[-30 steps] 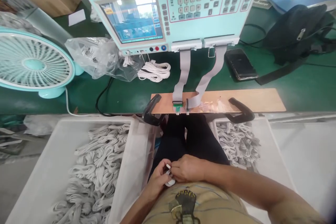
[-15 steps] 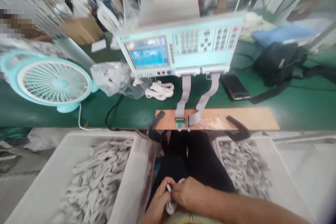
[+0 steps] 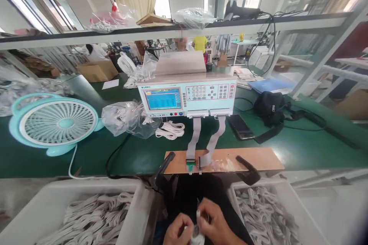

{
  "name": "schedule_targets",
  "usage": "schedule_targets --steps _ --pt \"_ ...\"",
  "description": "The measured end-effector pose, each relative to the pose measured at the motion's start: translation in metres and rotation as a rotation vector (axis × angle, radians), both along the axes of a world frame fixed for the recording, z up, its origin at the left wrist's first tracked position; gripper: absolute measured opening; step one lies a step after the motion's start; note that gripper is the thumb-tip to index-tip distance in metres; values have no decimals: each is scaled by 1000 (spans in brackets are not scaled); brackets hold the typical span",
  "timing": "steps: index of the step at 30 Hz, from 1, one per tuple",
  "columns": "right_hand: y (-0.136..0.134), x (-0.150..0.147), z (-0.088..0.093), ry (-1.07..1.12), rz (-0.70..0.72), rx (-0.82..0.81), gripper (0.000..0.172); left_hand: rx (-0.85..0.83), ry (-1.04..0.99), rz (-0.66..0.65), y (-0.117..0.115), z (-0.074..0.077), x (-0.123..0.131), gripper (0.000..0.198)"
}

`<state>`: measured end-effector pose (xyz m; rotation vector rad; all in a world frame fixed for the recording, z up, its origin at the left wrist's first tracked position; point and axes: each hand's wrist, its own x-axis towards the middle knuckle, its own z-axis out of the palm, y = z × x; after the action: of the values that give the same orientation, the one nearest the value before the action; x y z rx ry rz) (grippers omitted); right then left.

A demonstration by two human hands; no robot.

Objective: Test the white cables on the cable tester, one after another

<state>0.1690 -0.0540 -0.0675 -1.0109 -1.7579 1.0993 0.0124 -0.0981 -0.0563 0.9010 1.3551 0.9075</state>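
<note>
Low in front of my lap, my left hand (image 3: 178, 230) is closed with thumb and fingertips pinched on a white cable (image 3: 197, 240). Close beside it on the right, my right hand (image 3: 214, 222) also pinches this cable, and a white end sticks up between its thumb and fingers. Much of the cable is hidden by my fingers and slightly blurred. Beyond the hands, at the table edge, a small green circuit board (image 3: 190, 167) with a metal plug sits on a wooden board (image 3: 227, 160). Grey ribbon cables (image 3: 194, 136) run from there to a tester (image 3: 188, 97) with a lit screen.
White bins (image 3: 140, 199) of coiled cables flank my legs, with another bin (image 3: 234, 195) on the right. Black clamps (image 3: 165, 169) grip the wooden board. A fan (image 3: 61, 124), a cable coil (image 3: 170, 130), a phone (image 3: 240, 127) and a black bag (image 3: 268, 108) lie on the green table.
My view has tilted up, showing the shelf and windows. Both hands still hold the white cable; my right hand has turned more upright, and the cable's end now points up.
</note>
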Motion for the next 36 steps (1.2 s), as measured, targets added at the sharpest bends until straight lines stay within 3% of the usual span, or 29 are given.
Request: schedule_targets --steps 3,6,9,13,20,24,29,36 --pt "20 3 21 78 -148 -69 16 125 14 -1 30 19 14 21" --pt "37 3 34 167 -151 -171 20 82 -237 41 51 33 20 18" --pt "45 -1 36 248 -180 -295 25 -11 -600 17 60 37 15 11" --pt "49 -6 37 270 -267 -360 29 -61 -807 -60 59 33 1 33" --pt "50 -7 46 300 -266 -384 28 -89 -671 56 68 25 0 30" --pt "49 -9 50 301 -276 -371 27 -22 -428 132 75 22 10 26" --pt "49 -15 52 430 -282 -531 30 231 -40 20 80 31 14 35" --pt "50 -23 58 641 -295 -726 31 354 54 -23 80 32 13 30"
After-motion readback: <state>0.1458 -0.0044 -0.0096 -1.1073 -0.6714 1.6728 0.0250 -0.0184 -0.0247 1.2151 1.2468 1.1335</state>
